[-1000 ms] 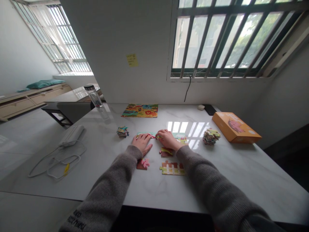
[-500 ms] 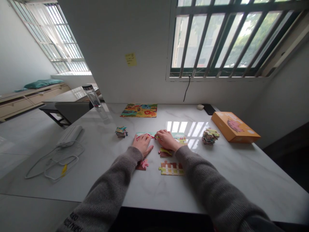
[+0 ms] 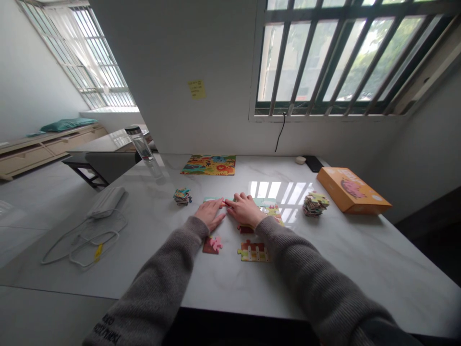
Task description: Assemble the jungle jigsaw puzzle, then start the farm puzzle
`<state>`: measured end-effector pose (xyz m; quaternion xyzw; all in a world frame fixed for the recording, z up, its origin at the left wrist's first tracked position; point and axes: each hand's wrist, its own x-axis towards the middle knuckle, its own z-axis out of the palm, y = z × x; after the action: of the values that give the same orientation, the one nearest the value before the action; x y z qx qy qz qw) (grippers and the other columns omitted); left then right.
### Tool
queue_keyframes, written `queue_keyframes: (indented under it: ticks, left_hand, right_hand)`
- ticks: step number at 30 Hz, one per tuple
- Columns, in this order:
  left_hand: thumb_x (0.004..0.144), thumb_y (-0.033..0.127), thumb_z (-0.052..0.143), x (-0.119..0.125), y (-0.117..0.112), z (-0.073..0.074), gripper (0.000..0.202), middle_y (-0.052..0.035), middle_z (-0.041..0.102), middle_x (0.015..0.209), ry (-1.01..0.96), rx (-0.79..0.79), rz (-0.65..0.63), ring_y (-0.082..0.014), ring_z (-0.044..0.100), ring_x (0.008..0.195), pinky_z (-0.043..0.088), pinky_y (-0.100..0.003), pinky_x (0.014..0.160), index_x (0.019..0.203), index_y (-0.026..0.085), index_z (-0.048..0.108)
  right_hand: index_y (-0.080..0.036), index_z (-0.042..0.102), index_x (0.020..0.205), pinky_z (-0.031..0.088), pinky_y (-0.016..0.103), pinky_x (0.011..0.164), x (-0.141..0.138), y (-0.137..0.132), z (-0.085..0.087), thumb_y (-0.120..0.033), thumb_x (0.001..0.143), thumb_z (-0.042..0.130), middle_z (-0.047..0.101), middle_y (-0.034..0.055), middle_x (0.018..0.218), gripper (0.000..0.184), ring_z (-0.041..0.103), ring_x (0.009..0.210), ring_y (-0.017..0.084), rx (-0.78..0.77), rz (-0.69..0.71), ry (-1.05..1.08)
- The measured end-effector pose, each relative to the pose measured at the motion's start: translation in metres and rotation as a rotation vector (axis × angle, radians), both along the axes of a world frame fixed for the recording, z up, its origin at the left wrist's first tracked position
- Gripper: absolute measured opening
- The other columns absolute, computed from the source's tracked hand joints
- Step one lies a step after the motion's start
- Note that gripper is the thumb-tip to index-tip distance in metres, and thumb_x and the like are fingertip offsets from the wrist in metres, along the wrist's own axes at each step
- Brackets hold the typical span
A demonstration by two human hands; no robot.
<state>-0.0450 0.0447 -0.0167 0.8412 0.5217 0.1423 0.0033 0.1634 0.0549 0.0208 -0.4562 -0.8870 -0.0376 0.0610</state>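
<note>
Hands (image 3: 245, 210) between stacks (image 3: 315, 205); box (image 3: 351, 191) right

And the right hand (image 3: 245, 210) slides leftward, its fingertips coming right up to those of the left hand (image 3: 209, 214), and the gap where red print peeked out closes! Now that hand covers more of the brown-and-yellow piece (image 3: 246, 230), while the right sleeve (image 3: 291, 259) swallows the far end of the fence piece (image 3: 253, 251).
</note>
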Motion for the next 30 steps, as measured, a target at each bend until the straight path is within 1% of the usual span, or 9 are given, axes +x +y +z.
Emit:
queue_keyframes:
  ticks: [1, 4, 7, 10, 15, 22, 26, 28, 30]
  left_hand:
    - [0.095, 0.035, 0.048, -0.008, 0.005, -0.004, 0.057, -0.0139, 0.051, 0.146, -0.040, 0.001, 0.007, -0.0269, 0.048, 0.132, 0.039, -0.043, 0.113, 0.148, 0.015, 0.040]
    - [0.097, 0.033, 0.042, -0.031, 0.018, -0.014, 0.048, -0.0130, 0.054, 0.144, -0.083, 0.027, 0.065, -0.0261, 0.050, 0.130, 0.040, -0.044, 0.113, 0.141, 0.016, 0.049]
    - [0.097, 0.034, 0.043, -0.040, 0.022, -0.021, 0.045, -0.0114, 0.054, 0.144, -0.053, 0.037, 0.030, -0.0255, 0.048, 0.133, 0.038, -0.043, 0.115, 0.137, 0.018, 0.055]
    - [0.095, 0.034, 0.047, -0.036, 0.020, -0.022, 0.044, -0.0117, 0.054, 0.144, -0.024, 0.049, 0.001, -0.0264, 0.048, 0.133, 0.037, -0.043, 0.116, 0.136, 0.019, 0.057]
    - [0.094, 0.033, 0.050, -0.028, 0.018, -0.016, 0.045, -0.0129, 0.055, 0.142, 0.019, 0.066, -0.040, -0.0274, 0.049, 0.131, 0.038, -0.043, 0.116, 0.134, 0.017, 0.058]
    - [0.093, 0.030, 0.048, -0.028, 0.018, -0.013, 0.044, -0.0122, 0.056, 0.143, 0.020, 0.046, -0.076, -0.0263, 0.049, 0.133, 0.039, -0.043, 0.116, 0.134, 0.017, 0.057]
    - [0.092, 0.027, 0.047, -0.021, 0.012, -0.009, 0.047, -0.0139, 0.053, 0.147, 0.047, 0.016, 0.000, -0.0270, 0.046, 0.137, 0.037, -0.043, 0.117, 0.136, 0.013, 0.054]
    - [0.091, 0.024, 0.046, -0.016, 0.009, -0.006, 0.048, -0.0151, 0.053, 0.146, 0.016, 0.001, 0.052, -0.0267, 0.046, 0.138, 0.038, -0.043, 0.116, 0.137, 0.011, 0.052]
    - [0.090, 0.020, 0.046, -0.012, 0.007, -0.003, 0.049, -0.0143, 0.054, 0.145, -0.041, 0.004, 0.114, -0.0258, 0.048, 0.137, 0.040, -0.043, 0.114, 0.138, 0.012, 0.051]
  right_hand:
    - [-0.030, 0.052, 0.138, 0.037, 0.045, 0.093, 0.000, 0.000, 0.000, -0.047, 0.101, 0.039, 0.055, 0.0139, 0.126, 0.042, 0.047, 0.113, 0.031, -0.005, -0.002, -0.009]
    - [-0.030, 0.052, 0.138, 0.038, 0.044, 0.092, 0.002, 0.001, 0.000, -0.046, 0.100, 0.041, 0.056, 0.0132, 0.125, 0.042, 0.047, 0.112, 0.031, 0.005, 0.005, -0.014]
    - [-0.031, 0.052, 0.138, 0.038, 0.043, 0.091, 0.003, 0.000, -0.002, -0.046, 0.100, 0.041, 0.056, 0.0128, 0.123, 0.042, 0.047, 0.111, 0.031, 0.022, 0.009, -0.004]
    - [-0.034, 0.050, 0.141, 0.037, 0.043, 0.092, 0.002, -0.001, -0.004, -0.046, 0.101, 0.040, 0.056, 0.0128, 0.123, 0.043, 0.048, 0.111, 0.031, 0.023, 0.010, -0.001]
    - [-0.038, 0.039, 0.150, 0.036, 0.044, 0.094, 0.000, -0.003, -0.003, -0.049, 0.101, 0.040, 0.055, 0.0136, 0.125, 0.051, 0.047, 0.112, 0.031, -0.004, 0.008, -0.012]
    - [-0.039, 0.039, 0.150, 0.036, 0.045, 0.095, -0.004, -0.003, 0.000, -0.047, 0.099, 0.043, 0.055, 0.0135, 0.126, 0.052, 0.047, 0.114, 0.032, -0.040, -0.024, -0.008]
    - [-0.036, 0.044, 0.147, 0.036, 0.046, 0.094, -0.008, -0.004, 0.002, -0.048, 0.099, 0.043, 0.055, 0.0142, 0.128, 0.050, 0.046, 0.116, 0.032, -0.041, -0.033, -0.015]
    - [-0.035, 0.045, 0.147, 0.036, 0.046, 0.095, -0.009, -0.006, 0.004, -0.048, 0.099, 0.042, 0.055, 0.0147, 0.128, 0.049, 0.046, 0.116, 0.032, -0.042, -0.042, -0.023]
    - [-0.035, 0.044, 0.147, 0.036, 0.046, 0.095, -0.010, -0.007, 0.005, -0.047, 0.100, 0.041, 0.054, 0.0152, 0.129, 0.049, 0.046, 0.117, 0.032, -0.045, -0.044, -0.029]
